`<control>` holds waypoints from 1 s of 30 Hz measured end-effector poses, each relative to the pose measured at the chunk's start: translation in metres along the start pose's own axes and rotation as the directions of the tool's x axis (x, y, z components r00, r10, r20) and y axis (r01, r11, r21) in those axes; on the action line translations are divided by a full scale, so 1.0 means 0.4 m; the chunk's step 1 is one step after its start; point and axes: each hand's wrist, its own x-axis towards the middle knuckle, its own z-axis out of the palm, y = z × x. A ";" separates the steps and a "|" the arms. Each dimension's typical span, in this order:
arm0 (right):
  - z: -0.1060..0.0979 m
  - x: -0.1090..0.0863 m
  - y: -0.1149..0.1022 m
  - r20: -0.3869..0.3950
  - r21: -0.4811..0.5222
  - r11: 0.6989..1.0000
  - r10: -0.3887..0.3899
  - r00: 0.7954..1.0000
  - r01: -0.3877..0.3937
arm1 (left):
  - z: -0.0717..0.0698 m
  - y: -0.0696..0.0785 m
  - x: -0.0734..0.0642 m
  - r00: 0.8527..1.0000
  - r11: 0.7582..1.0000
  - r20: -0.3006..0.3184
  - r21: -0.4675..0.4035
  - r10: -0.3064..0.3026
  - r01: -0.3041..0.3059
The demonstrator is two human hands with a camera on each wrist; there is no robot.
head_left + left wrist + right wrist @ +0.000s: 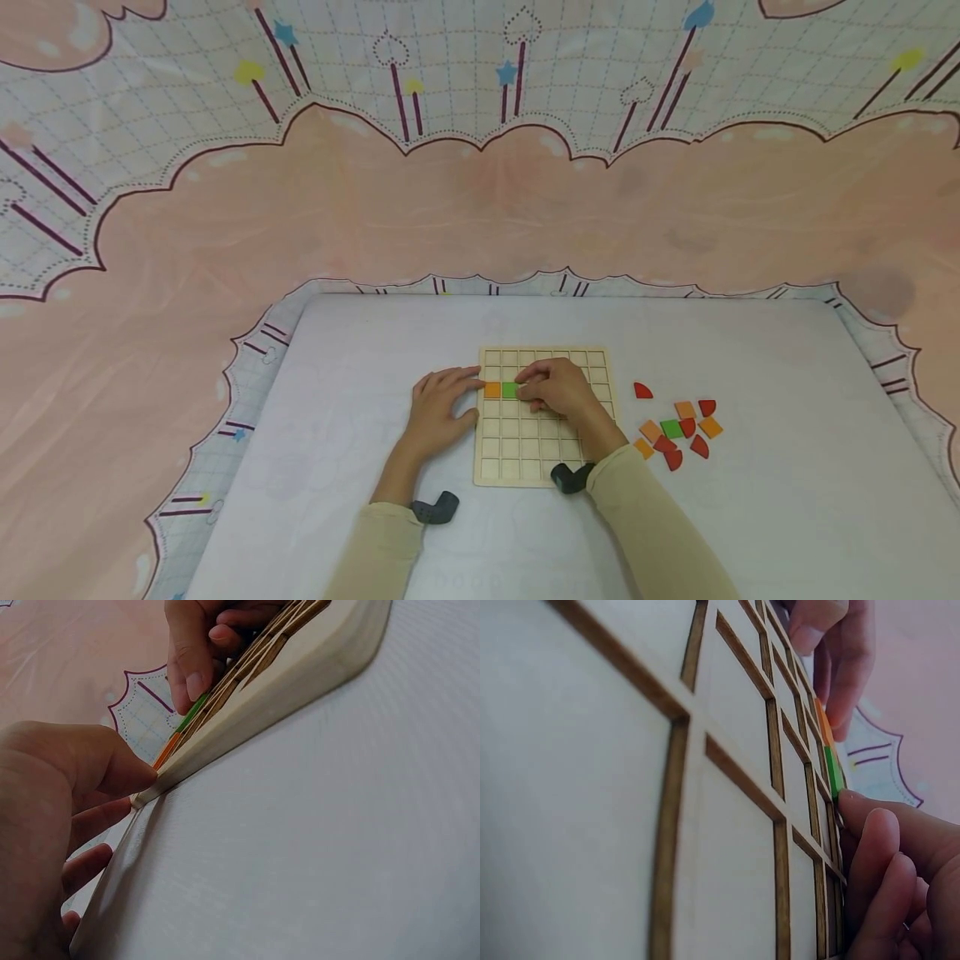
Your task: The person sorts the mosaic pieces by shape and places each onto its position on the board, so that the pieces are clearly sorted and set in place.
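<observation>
A wooden grid board [516,450] lies on the white table. In its third row from the far side, an orange square tile [492,390] sits at the left end with a green square tile [510,390] right beside it. The fingers of my right hand [558,390] are curled and pinch the green tile at its right side; the right wrist view shows a fingertip against that tile [833,771]. My left hand [438,417] rests at the board's left edge, fingers spread and fairly straight, with fingertips touching the rim by the orange tile.
Right of the board lie loose pieces: red quarter-circle pieces [700,447], orange squares [710,427] and another green square [671,429]. One red piece [642,391] lies apart, closer to the board. A dark wrist device [572,478] sits over the board's near edge.
</observation>
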 end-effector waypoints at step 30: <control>-0.273 -0.128 0.020 0.163 -0.344 0.922 -0.128 0.978 0.178 | 0.000 -0.004 0.000 0.999 1.000 0.032 0.009 -0.025 0.025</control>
